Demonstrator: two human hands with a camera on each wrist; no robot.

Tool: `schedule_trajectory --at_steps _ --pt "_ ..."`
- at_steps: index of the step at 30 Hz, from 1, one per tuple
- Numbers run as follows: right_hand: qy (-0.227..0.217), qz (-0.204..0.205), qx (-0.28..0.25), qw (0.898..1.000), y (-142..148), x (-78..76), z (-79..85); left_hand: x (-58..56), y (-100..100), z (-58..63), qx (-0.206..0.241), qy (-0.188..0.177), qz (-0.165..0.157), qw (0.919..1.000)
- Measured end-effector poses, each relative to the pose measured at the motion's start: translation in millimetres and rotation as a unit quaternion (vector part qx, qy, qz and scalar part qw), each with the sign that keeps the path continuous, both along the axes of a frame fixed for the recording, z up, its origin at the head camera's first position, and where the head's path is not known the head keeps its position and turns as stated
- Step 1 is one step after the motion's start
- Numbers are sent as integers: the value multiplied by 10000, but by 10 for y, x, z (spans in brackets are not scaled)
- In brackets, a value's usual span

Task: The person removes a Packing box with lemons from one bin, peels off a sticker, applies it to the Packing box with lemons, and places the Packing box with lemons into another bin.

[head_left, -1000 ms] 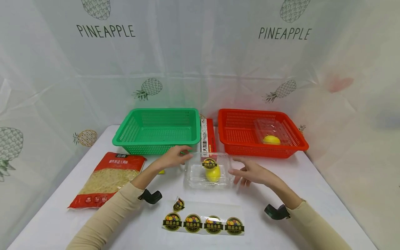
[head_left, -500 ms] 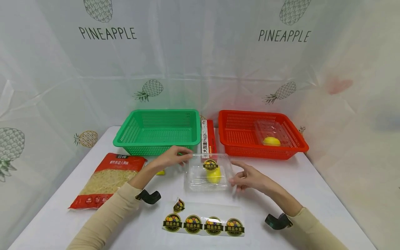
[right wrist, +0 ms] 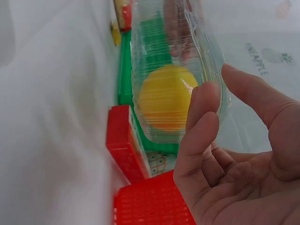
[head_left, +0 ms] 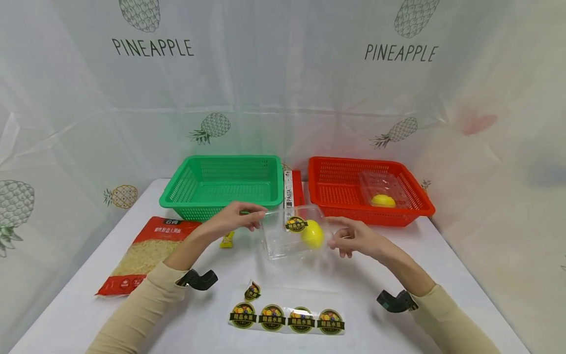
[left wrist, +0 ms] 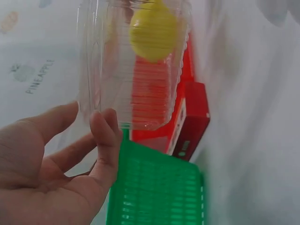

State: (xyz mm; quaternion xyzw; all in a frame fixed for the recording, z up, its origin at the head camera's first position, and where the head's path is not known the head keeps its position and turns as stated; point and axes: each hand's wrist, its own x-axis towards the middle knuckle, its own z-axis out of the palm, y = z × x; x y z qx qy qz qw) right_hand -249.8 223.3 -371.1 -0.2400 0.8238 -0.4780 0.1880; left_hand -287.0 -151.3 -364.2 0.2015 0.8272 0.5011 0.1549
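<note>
A clear plastic fruit box hangs tilted over the middle of the table, its right end higher in the head view. Inside its right half lies a yellow lemon. On the lid sits a round black-and-gold sticker. My left hand pinches the box's left end; the left wrist view has thumb and fingertips at the rim. At the opposite end, my right hand holds the rim between thumb and fingers, with the lemon close by in the right wrist view.
Behind stand a green basket and a red basket; the red one holds another clear box with a lemon. Between them is a red pasta box. A pasta bag and small yellow packet lie left, a sticker sheet in front.
The box has risen from the table and tilted, and the lemon has shifted right within it. Both hands have moved up with it, now gripping its ends. The small yellow packet shows more.
</note>
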Motion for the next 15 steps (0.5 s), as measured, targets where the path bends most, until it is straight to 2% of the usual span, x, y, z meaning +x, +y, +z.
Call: schedule_trajectory --at_steps 7,12,15 --pt "239 82 -38 9997 -42 -84 195 19 -53 157 127 47 45 9999" --pt "304 111 -48 9995 -121 -171 313 42 -99 248 321 -101 141 9993" --pt "311 37 -94 9995 -182 -238 355 46 -128 255 460 -232 157 9985"
